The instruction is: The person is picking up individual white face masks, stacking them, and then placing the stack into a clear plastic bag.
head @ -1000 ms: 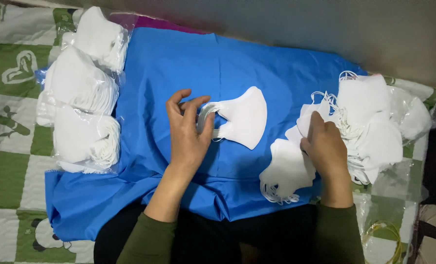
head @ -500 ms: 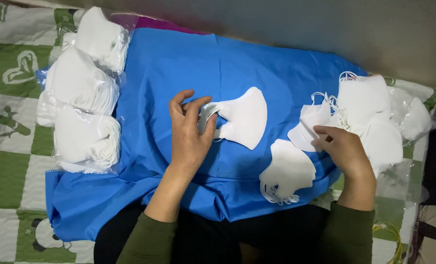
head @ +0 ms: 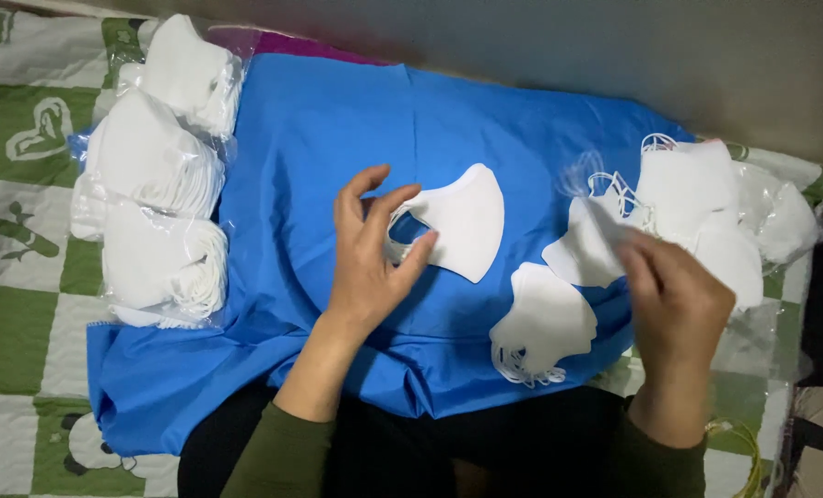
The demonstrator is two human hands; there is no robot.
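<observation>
A white folded face mask [head: 462, 221] lies in the middle of a blue cloth [head: 337, 138]. My left hand [head: 370, 254] rests on its left edge, fingers on the ear loops. My right hand [head: 674, 290], blurred, pinches another white mask [head: 588, 249] and draws it off a loose heap of masks [head: 706, 203] at the right. A small stack of masks [head: 542, 323] with its loops hanging lies near the cloth's front edge, between my hands.
Three clear plastic bags full of white masks [head: 158, 194] lie along the cloth's left side. A green and white checked quilt [head: 15, 304] is under everything. A grey wall [head: 568, 46] runs along the back. Crumpled clear plastic [head: 762, 323] sits at the right.
My right hand has moved down and back from the heap with one mask coming along. My left hand has stayed on the middle mask, its fingers shifting slightly.
</observation>
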